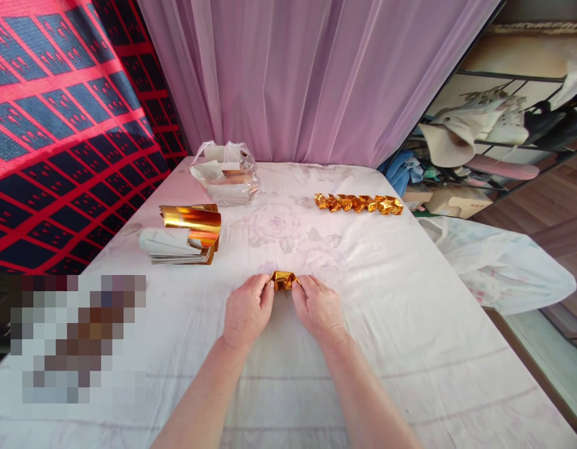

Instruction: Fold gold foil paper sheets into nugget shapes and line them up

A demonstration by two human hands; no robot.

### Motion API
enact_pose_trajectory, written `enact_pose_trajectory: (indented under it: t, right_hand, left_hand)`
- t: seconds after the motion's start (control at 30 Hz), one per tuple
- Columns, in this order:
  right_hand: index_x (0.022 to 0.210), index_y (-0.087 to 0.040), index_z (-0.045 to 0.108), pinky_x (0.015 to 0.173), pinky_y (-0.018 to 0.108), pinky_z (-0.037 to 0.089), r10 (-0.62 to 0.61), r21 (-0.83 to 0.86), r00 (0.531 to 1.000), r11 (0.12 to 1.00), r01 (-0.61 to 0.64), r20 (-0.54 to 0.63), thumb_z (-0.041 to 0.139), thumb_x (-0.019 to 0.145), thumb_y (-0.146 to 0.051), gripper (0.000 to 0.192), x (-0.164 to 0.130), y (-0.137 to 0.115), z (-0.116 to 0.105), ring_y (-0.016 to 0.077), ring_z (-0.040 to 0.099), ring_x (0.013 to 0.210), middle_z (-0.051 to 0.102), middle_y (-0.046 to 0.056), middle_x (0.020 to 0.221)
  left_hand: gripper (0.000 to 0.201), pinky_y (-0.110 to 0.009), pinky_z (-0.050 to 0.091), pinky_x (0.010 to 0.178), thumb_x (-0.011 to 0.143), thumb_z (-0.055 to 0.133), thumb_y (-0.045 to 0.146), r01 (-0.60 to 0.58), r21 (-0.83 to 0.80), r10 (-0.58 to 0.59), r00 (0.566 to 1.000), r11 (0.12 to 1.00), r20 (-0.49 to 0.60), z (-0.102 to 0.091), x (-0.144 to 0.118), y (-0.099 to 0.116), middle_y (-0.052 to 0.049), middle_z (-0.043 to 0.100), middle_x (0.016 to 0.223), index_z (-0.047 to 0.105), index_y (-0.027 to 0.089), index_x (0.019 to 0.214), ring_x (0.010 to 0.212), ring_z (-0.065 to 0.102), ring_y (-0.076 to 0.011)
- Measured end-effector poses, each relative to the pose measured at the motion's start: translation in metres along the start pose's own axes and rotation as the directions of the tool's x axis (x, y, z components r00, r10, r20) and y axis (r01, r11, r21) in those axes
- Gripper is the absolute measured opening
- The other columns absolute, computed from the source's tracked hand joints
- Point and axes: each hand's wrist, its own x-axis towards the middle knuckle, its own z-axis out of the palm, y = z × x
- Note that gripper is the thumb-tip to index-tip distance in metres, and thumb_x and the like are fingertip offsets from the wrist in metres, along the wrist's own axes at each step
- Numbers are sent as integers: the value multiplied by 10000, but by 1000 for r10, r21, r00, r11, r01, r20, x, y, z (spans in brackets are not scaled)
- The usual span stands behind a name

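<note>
A stack of gold foil sheets [188, 236] lies at the left of the white cloth [410, 299], a plastic bag [225, 171] behind it. At centre, the left hand [246, 310] and right hand [317, 308] pinch a small folded gold piece [283, 280] between their fingertips, low over the cloth. Farther right, a row of folded gold pieces [358, 203] lies near the curtain [307, 75].

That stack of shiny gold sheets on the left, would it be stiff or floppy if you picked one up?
Probably floppy: the top sheets of the gold foil stack curl up on their own. They look thin and light, so a push would likely slide or scatter them. The mirror finish hints at a slippery surface, and the folded gold piece suggests the foil creases easily.
</note>
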Motion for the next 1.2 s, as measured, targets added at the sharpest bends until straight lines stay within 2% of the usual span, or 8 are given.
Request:
enact_pose_trajectory:
  t: [0.2,0.33,0.57,0.77,0.87,0.93,1.03,1.2]
  right_hand:
    - [865,-200,639,582,247,356,41,81,999,996,-41,-3,469,918,-301,205,1,3,-4,140,624,634,698,23,782]
    - [922,-198,627,599,241,382,76,159,997,985,-75,0,504,894,-342,191,1,4,-4,116,580,555,700,1,780]
    - [740,-218,605,567,244,341,67,151,998,986,-67,10,513,874,-348,208,0,6,-3,114,546,522,682,-10,685]
    - [616,-220,564,524,253,282,-6,78,994,997,-3,106,531,838,-301,239,1,4,-6,116,527,505,621,-18,573]
    - [610,-219,576,526,250,281,26,67,997,997,-31,71,527,848,-294,254,-1,5,-3,113,523,494,632,-15,569]
    - [616,-218,590,527,249,282,90,51,996,995,-90,6,519,856,-301,264,0,9,0,115,531,494,640,-12,571]
    - [584,-219,593,517,252,268,188,9,980,982,-187,-72,518,873,-372,336,16,19,0,124,529,483,618,-9,531]
    - [675,-225,688,531,259,277,357,-100,932,927,-362,-61,521,894,-399,326,87,35,-4,147,566,546,672,24,621]
  left_hand:
    - [164,-255,430,658,927,496,232,22,-4,-22,999,1000,-32,-1,1,-1,-14,705,834,659,225,908,741,644,-156]
    - [158,-262,449,662,916,505,234,40,-19,-41,998,999,-53,0,2,-2,-12,713,829,660,221,888,737,654,-161]
    - [207,-282,496,659,896,527,280,122,-127,-128,991,984,-41,0,4,-3,-14,758,907,642,229,1061,663,676,-161]
    - [218,-283,513,675,887,519,282,151,-192,-165,985,970,-57,0,6,-5,-9,763,885,641,243,1063,684,690,-166]
    - [261,-286,519,632,878,520,328,163,-273,-190,979,948,-76,1,7,-9,-13,753,876,627,229,1095,582,650,-147]
    - [314,-281,516,572,874,514,375,176,-383,-226,970,907,-88,1,8,-12,-29,743,912,609,210,1124,493,596,-119]
    - [391,-241,479,447,857,522,459,187,-606,-298,950,773,-87,0,10,-17,-70,715,986,589,189,1131,530,618,-122]
    - [421,-189,457,389,830,574,490,137,-816,-402,907,561,-123,-2,13,-20,-95,669,1064,586,188,1123,609,629,-117]
